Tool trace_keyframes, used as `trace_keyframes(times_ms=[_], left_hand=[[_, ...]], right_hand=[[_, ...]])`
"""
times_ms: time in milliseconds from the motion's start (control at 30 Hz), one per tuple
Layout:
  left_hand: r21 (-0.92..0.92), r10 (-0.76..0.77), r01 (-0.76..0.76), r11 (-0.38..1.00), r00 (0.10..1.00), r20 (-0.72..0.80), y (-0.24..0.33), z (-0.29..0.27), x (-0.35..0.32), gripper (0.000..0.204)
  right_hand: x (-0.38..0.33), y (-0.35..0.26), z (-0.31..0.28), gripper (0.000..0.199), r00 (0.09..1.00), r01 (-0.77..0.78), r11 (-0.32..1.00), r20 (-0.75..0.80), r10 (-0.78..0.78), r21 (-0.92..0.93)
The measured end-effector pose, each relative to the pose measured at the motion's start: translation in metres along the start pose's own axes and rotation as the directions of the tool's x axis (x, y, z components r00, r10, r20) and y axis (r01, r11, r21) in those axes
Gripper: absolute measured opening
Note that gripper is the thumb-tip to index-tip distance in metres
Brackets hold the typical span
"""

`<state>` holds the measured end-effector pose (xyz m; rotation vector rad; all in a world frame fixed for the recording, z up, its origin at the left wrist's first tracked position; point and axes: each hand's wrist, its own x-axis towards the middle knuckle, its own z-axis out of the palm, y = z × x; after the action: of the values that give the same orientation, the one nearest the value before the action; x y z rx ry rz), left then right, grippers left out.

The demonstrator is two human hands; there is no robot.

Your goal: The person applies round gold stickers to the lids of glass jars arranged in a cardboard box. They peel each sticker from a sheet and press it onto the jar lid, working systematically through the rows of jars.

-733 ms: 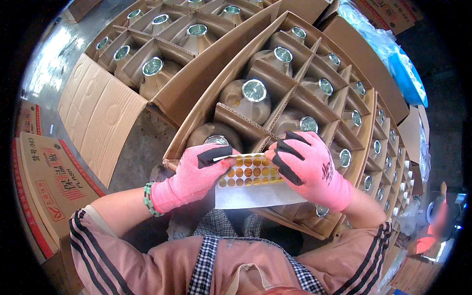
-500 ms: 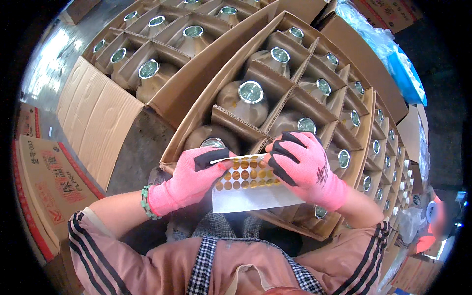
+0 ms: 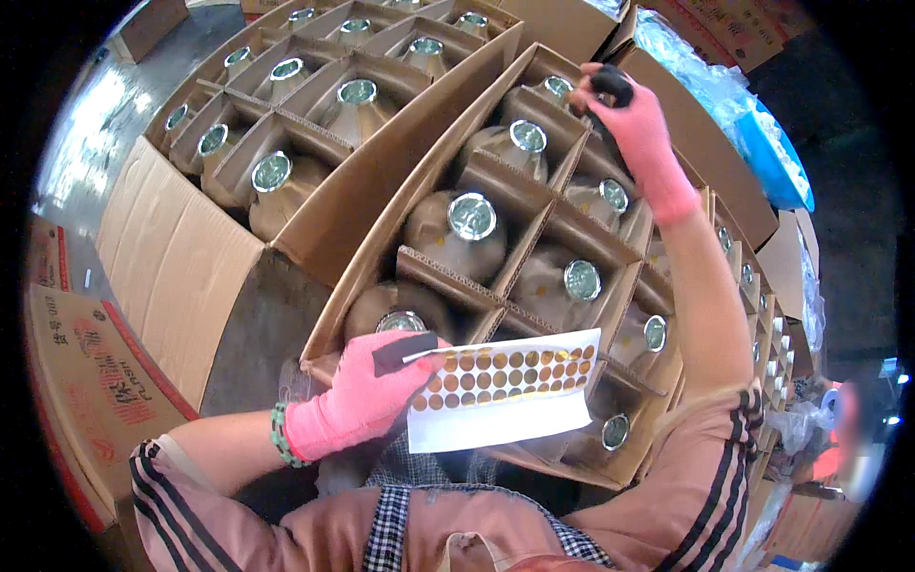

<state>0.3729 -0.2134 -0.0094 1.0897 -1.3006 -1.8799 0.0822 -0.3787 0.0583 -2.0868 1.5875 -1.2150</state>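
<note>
My left hand (image 3: pixel 367 386), in a pink glove with dark finger parts, is closed on the left edge of a white sheet of round gold stickers (image 3: pixel 515 381). The sheet is held out over the near end of an open cardboard box (image 3: pixel 329 319). Wide-bodied glass bottles (image 3: pixel 456 229) with silvery rims stand in its divided compartments. My right hand (image 3: pixel 624 110), gloved alike, is stretched to the far end of this box. Its fingers are pinched together beside the rim of the far bottle (image 3: pixel 558 88); whatever is between them is too small to make out.
Another divided box of bottles (image 3: pixel 357 95) stands at the left, its flap (image 3: pixel 172 224) folded outward. More boxes continue on the right. Flattened printed cartons (image 3: pixel 105 372) lie at the left. Clear plastic and a blue tub (image 3: pixel 786 162) are at the far right. A blurred person (image 3: pixel 843 429) is beyond.
My right hand has left the sticker sheet and reached forward to the far bottle. My left hand still holds the sheet, now slightly lower, with more stickers showing.
</note>
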Motion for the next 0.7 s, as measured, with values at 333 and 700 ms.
trace_keyframes(times_ms=[333, 700], left_hand=[[0.135, 0.100, -0.115, 0.984, 0.988, 0.118, -0.007, -0.008, -0.001, 0.019], [0.344, 0.505, -0.608, 0.715, 0.791, 0.347, -0.015, -0.016, 0.006, 0.018]], right_hand=[[0.087, 0.119, 0.052, 0.035, 0.931, 0.064, 0.535, 0.243, 0.271, -0.842], [0.103, 0.124, 0.070, 0.025, 0.903, 0.293, 0.364, 0.381, 0.197, -0.884]])
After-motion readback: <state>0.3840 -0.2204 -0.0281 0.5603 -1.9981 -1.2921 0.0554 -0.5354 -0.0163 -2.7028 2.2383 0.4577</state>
